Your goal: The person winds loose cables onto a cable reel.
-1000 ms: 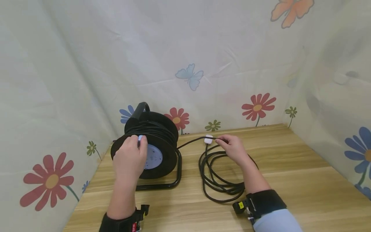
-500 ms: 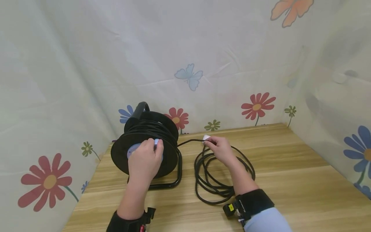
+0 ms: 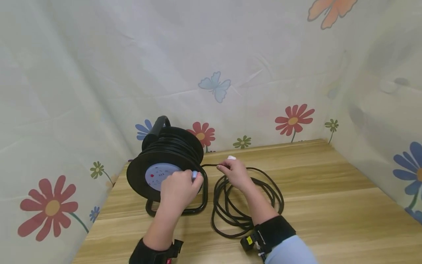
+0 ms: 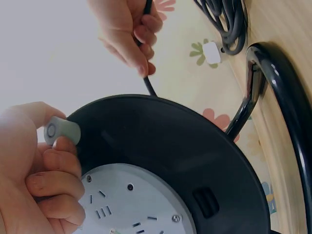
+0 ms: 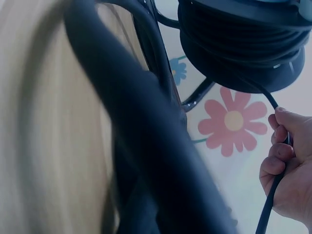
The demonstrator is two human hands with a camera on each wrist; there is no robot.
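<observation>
A black cable reel (image 3: pixel 165 161) with a grey socket face (image 3: pixel 157 175) stands in a black tube frame (image 3: pixel 197 209) on the wooden table (image 3: pixel 329 205). My left hand (image 3: pixel 179 190) grips the pale blue crank knob (image 4: pixel 62 131) at the reel's right rim. My right hand (image 3: pixel 233 172) pinches the black cable (image 5: pixel 274 200) just right of the reel, and the cable runs from its fingers to the drum (image 5: pixel 243 44). Loose black cable loops (image 3: pixel 244 201) lie on the table under my right forearm. A white plug (image 3: pixel 232 158) shows just beyond my right hand.
Flower-printed curtain walls (image 3: pixel 214 88) close in the table at the back, left and right. The reel's black carry handle (image 3: pixel 158 126) rises at its top left. Bare wood stretches to the right of the loops.
My left hand has carried the knob from the reel's upper left round to its right rim, turning the reel. My right hand has slid left toward the reel, and the loose loops shifted left.
</observation>
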